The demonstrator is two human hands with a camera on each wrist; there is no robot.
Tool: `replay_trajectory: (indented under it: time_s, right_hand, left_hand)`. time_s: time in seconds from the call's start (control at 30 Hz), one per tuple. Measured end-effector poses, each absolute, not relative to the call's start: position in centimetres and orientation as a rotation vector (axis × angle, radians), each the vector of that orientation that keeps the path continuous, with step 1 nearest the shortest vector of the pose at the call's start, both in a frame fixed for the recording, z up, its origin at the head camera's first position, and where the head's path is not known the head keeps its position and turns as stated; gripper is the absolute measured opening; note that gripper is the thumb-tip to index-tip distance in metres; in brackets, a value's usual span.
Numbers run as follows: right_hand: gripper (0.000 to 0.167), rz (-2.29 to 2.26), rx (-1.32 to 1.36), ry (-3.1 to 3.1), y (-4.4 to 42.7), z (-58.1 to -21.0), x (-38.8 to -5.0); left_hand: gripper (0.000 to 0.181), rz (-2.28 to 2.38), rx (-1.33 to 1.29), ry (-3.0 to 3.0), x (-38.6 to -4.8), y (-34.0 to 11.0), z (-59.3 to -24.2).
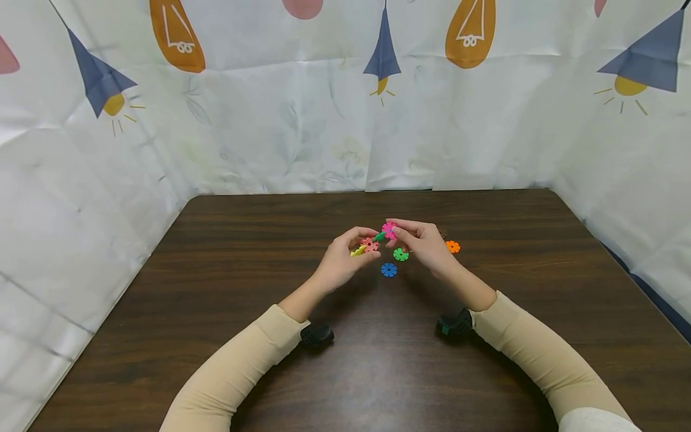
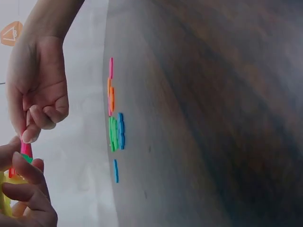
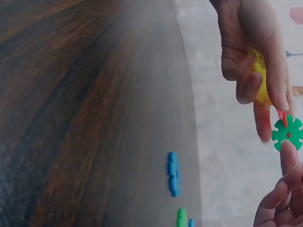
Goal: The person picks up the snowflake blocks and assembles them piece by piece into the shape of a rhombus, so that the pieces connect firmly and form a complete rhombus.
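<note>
My left hand [image 1: 340, 259] holds a small chain of notched plastic discs above the table. In it are a yellow disc [image 1: 357, 251], a coral-red disc [image 1: 370, 245] and a green disc [image 3: 280, 128]. A bright pink disc [image 1: 388, 228] is pinched by my right hand [image 1: 427, 245], up against the green one. Seen from the right wrist, the green disc stands between the two hands, with the red disc's edge at its slot. Whether the pink disc is fully slotted in cannot be told, as fingers partly cover it.
Loose discs lie on the dark wooden table [image 1: 367, 372] below the hands: a green disc [image 1: 400, 255], a blue disc [image 1: 388, 270] and an orange disc [image 1: 452, 246]. The left wrist view shows several more edge-on. Patterned white cloth [image 1: 302, 132] hangs behind the table.
</note>
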State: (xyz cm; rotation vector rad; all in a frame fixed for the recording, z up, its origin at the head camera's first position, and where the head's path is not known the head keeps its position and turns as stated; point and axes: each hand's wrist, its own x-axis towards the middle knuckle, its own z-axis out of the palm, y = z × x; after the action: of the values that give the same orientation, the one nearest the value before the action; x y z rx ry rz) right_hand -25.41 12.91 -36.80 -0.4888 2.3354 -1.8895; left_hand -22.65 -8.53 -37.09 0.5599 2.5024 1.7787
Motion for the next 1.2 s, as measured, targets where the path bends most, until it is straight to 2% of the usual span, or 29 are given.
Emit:
replay_trajectory:
  time_s: [0.13, 0.47, 0.7, 0.93, 1.2]
  right_hand:
    - [0.037, -1.901, -0.473, 2.316, 12.9, -36.6, -25.3]
    - [0.034, -1.859, -0.474, 2.31, 13.5, -36.4, -24.9]
    - [0.034, -1.844, -0.515, 2.302, 13.5, -35.9, -24.8]
    - [0.034, -1.755, -0.624, 2.338, 13.4, -36.2, -25.4]
    - [0.037, -1.665, -0.695, 2.422, 13.0, -36.6, -25.7]
  left_hand:
    - [0.042, 1.662, 0.649, 2.602, -22.6, -8.7, -36.9]
    - [0.032, 1.434, 0.858, 2.745, -22.4, -8.4, -36.6]
    - [0.04, 1.483, 0.876, 2.679, -22.2, -8.4, -36.9]
    - [0.059, 1.645, 0.724, 2.385, -23.0, -9.0, -37.1]
    - [0.047, 1.879, 0.327, 1.887, -23.8, -9.4, -37.0]
